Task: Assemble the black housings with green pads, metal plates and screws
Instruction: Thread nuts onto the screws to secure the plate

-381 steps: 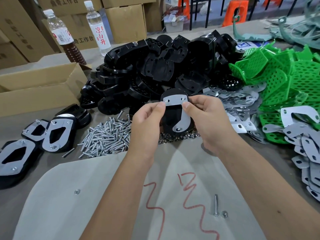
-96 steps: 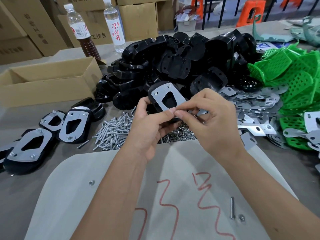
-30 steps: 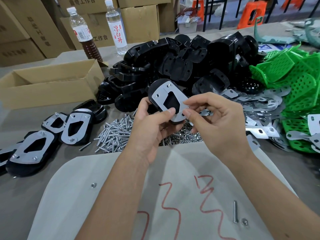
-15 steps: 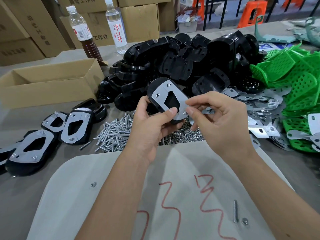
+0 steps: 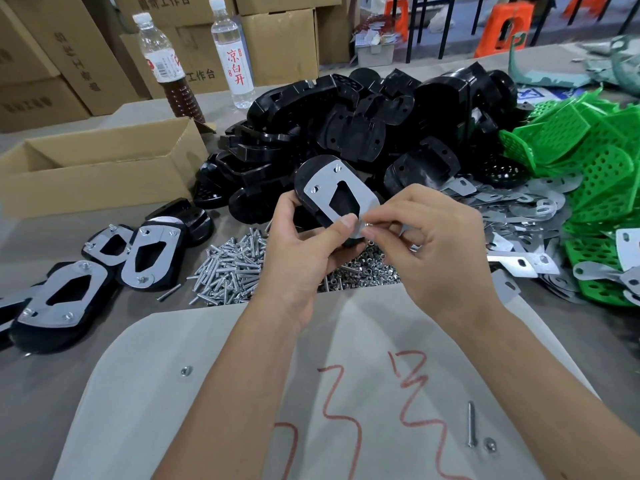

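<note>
A: Left hand (image 5: 304,247) curled round a black housing (image 5: 311,195), held up over the near edge of the screw pile (image 5: 230,268), metal plate (image 5: 337,197) facing up and toward the camera
B: And the right hand (image 5: 433,244)?
A: Thumb and forefinger pinched together at the plate's near corner, right against the left thumb; something small and shiny between the tips, probably a nut or a screw end, too small to tell. Other fingers loosely curled, holding nothing visible
B: Fasteners already in?
A: Two showing at the plate's far end. Near corner hidden under the fingertips
B: Handling, as a guess?
A: Housing looks like rigid moulded plastic, light, glossy enough to slip a little; best gripped round the rim, palm behind, as now. Plate thin and stiff, likely sharp at the stamped edges; better held flat than by an edge. Small hardware easy to drop, so fingertip pinch only
B: Supplies?
A: More black housings heaped at the far middle, green pads (image 5: 595,161) far right, loose plates (image 5: 519,216) between those and the hands, nuts (image 5: 363,268) just under the hands. Finished units (image 5: 149,251) lying near left, beside a cardboard box (image 5: 100,168). One stray screw (image 5: 471,424) near right on the grey mat (image 5: 173,393)
</note>
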The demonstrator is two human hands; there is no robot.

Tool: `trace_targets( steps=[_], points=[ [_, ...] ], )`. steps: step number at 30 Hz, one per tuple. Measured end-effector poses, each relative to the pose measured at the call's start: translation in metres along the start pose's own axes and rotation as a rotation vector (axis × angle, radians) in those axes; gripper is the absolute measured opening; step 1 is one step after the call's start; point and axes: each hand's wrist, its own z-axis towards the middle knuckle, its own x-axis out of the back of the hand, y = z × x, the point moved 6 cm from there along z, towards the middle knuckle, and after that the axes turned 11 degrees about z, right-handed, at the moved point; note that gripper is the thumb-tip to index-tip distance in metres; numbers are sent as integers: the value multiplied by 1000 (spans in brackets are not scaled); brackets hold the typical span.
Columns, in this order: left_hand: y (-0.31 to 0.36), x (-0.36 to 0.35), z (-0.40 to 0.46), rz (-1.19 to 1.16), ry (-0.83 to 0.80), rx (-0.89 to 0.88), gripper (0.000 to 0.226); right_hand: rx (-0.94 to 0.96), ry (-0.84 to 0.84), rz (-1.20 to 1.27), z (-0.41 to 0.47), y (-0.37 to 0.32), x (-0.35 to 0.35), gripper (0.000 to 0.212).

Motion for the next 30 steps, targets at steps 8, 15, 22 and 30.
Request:
trace_targets(
  steps=[8,15,22,30],
  points=[
    [2,-7,0,-45,-52,24,41,-68,72,140,-2,6,1,11],
    [2,-8,-2,-51,-40,19,38,-42,97,142,-2,7,3,5],
    [0,-9,-3,-56,-6,33,37,-115,114,240,-2,14,4,11],
    [1,-6,-2,78,63,-29,37,8,24,103,1,0,2,4]
  ],
)
